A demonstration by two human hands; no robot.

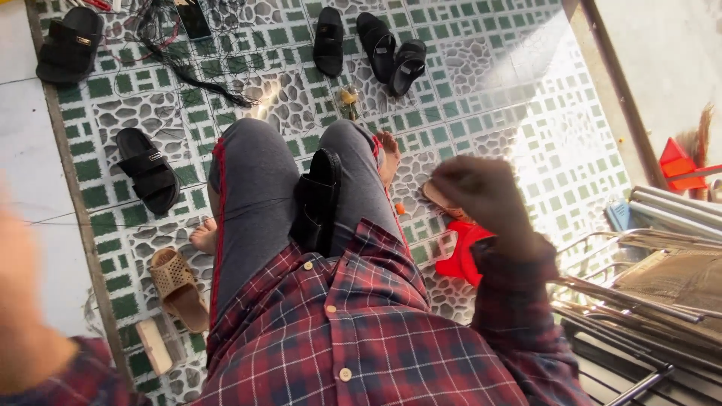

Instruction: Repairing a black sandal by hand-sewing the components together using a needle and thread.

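Plaid shirt (353,338) over green-patterned floor tiles (481,68)

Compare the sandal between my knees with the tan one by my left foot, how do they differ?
The sandal between the knees is black and stands on edge, pinched by the legs; the tan sandal lies flat on the tiled floor, with a perforated upper. Both are open slip-on footwear.
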